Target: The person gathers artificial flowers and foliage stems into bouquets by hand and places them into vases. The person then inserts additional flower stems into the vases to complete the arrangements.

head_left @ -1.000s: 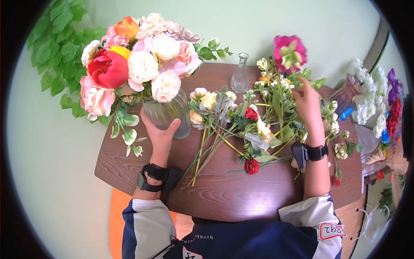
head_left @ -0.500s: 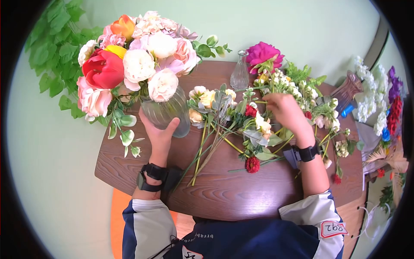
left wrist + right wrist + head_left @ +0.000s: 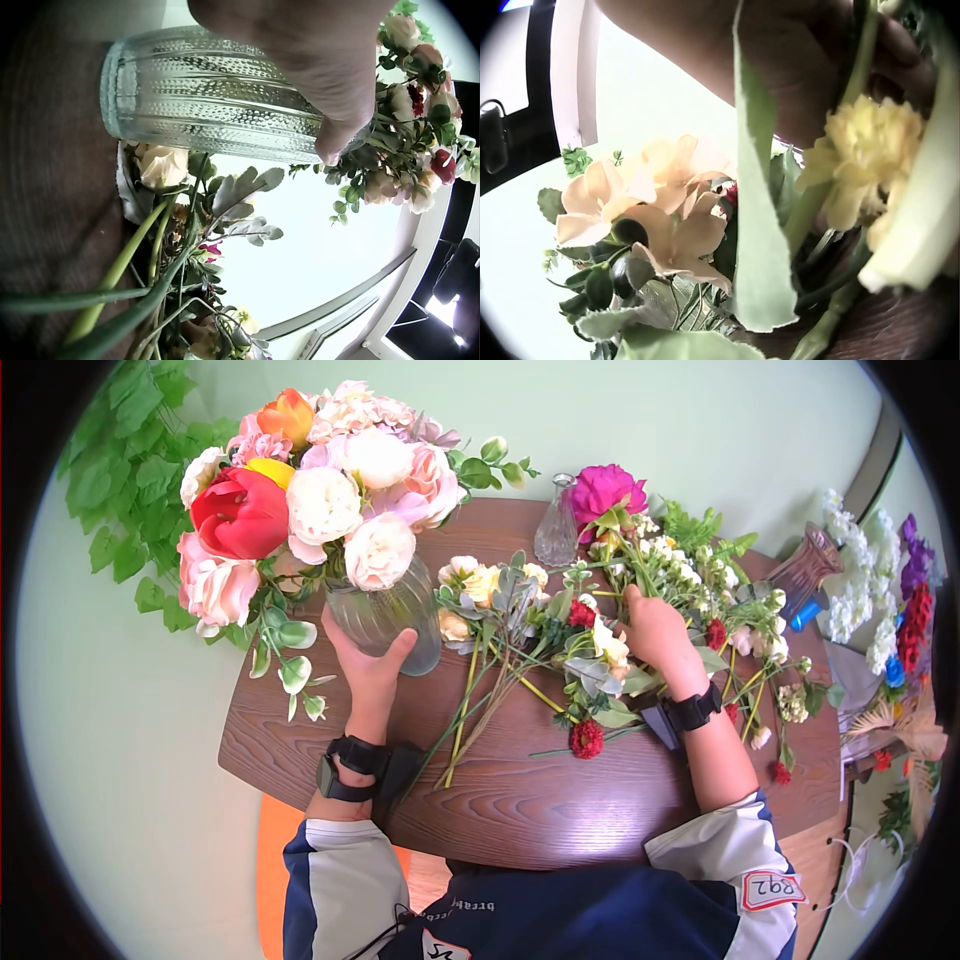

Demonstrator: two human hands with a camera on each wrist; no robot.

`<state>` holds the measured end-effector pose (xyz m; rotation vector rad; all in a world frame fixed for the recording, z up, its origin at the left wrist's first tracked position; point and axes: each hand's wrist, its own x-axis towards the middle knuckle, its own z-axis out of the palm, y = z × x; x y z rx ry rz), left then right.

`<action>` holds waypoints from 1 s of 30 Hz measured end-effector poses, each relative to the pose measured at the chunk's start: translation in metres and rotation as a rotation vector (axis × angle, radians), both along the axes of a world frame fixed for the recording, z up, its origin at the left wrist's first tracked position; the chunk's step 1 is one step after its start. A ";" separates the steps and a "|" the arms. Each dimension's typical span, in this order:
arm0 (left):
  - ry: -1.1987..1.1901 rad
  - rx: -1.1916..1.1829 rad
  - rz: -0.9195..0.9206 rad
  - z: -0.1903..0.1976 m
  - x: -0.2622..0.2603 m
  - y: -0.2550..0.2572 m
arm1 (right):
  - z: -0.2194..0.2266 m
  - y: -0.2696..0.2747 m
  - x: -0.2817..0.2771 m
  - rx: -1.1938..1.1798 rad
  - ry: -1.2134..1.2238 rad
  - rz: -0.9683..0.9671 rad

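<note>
My left hand [image 3: 368, 670] grips a ribbed clear glass vase [image 3: 412, 625], thumb and fingers round its side. In the left wrist view the vase [image 3: 202, 94] shows a dotted pattern, with the thumb near its mouth. It bears a full bouquet of white and pink blooms and a red tulip [image 3: 238, 515]. My right hand [image 3: 662, 635] has curled fingers at the stems below a large magenta flower [image 3: 607, 496]. In the right wrist view its fingers [image 3: 896, 45] bend round a green stem [image 3: 862, 56], beside a yellow bloom [image 3: 866, 161] and peach flowers [image 3: 679, 232]. Its fingertips are partly hidden.
Loose flowers with crossed stems [image 3: 470, 710] cover the middle of the wooden table [image 3: 560, 810]. A small clear bottle vase [image 3: 556, 535] stands at the back, and a pinkish glass vase [image 3: 808, 565] lies tilted at the right. Green leaves [image 3: 130, 470] hang at the left wall.
My right hand has moved left and down toward the middle of the table. The magenta flower has shifted left, beside the small bottle vase. My left hand stays on the vase.
</note>
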<state>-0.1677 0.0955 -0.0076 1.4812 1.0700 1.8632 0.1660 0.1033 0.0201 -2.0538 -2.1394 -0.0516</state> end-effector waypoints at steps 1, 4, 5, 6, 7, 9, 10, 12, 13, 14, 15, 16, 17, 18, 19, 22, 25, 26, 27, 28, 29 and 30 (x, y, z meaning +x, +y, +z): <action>0.017 -0.001 0.006 0.000 -0.001 0.000 | -0.001 0.000 0.001 0.000 0.000 0.000; 0.023 0.023 0.013 -0.003 -0.001 0.002 | -0.006 0.001 0.003 0.017 0.112 0.016; 0.023 0.021 0.010 -0.002 0.000 0.002 | -0.006 0.003 0.004 0.005 0.270 -0.003; 0.005 0.011 0.001 -0.001 0.001 0.001 | -0.007 0.005 0.005 -0.009 0.426 -0.020; -0.012 0.002 -0.007 0.000 0.001 0.000 | -0.008 0.007 0.005 -0.022 0.583 -0.036; -0.005 -0.001 0.002 -0.001 0.000 0.000 | -0.012 0.009 0.004 0.025 0.558 -0.045; 0.004 -0.003 0.008 -0.001 0.000 0.000 | -0.014 0.010 0.004 0.074 0.535 -0.055; 0.015 -0.003 0.017 -0.002 -0.001 0.000 | -0.013 0.009 -0.001 0.142 0.593 -0.059; 0.026 -0.003 0.025 -0.003 -0.001 0.000 | -0.011 0.008 -0.004 0.210 0.652 -0.063; 0.026 -0.004 0.024 -0.003 0.000 0.000 | -0.010 0.007 -0.006 0.210 0.652 -0.064; 0.028 -0.004 0.025 -0.003 0.001 0.000 | -0.008 0.005 -0.007 0.279 0.661 -0.040; 0.030 -0.003 0.025 -0.003 0.002 0.000 | -0.005 0.004 -0.009 0.348 0.668 -0.017; 0.031 -0.003 0.024 -0.003 0.003 0.000 | -0.002 0.001 -0.013 0.481 0.669 0.072; 0.027 -0.003 0.024 -0.001 0.003 0.000 | 0.003 -0.001 -0.017 0.482 0.669 0.071; 0.023 -0.005 0.023 0.000 0.003 -0.001 | 0.009 -0.003 -0.020 0.558 0.625 0.182; 0.020 -0.007 0.020 -0.001 0.003 0.000 | 0.017 -0.011 -0.024 0.596 0.520 0.274; 0.017 -0.017 0.018 0.000 0.004 -0.001 | 0.015 -0.012 -0.024 0.398 0.506 0.278; 0.017 -0.014 0.019 0.000 0.003 -0.001 | 0.010 -0.010 -0.023 0.400 0.506 0.279; 0.025 -0.008 0.017 -0.001 0.002 0.000 | 0.005 -0.010 -0.022 0.326 0.350 0.301; 0.033 -0.002 0.015 -0.002 0.002 0.001 | 0.002 -0.011 -0.021 0.253 0.193 0.320; 0.033 0.001 0.013 -0.002 0.002 0.001 | 0.001 -0.014 -0.020 0.065 0.142 0.324; 0.038 -0.003 0.024 -0.002 0.002 0.000 | 0.001 -0.014 -0.020 0.067 0.144 0.321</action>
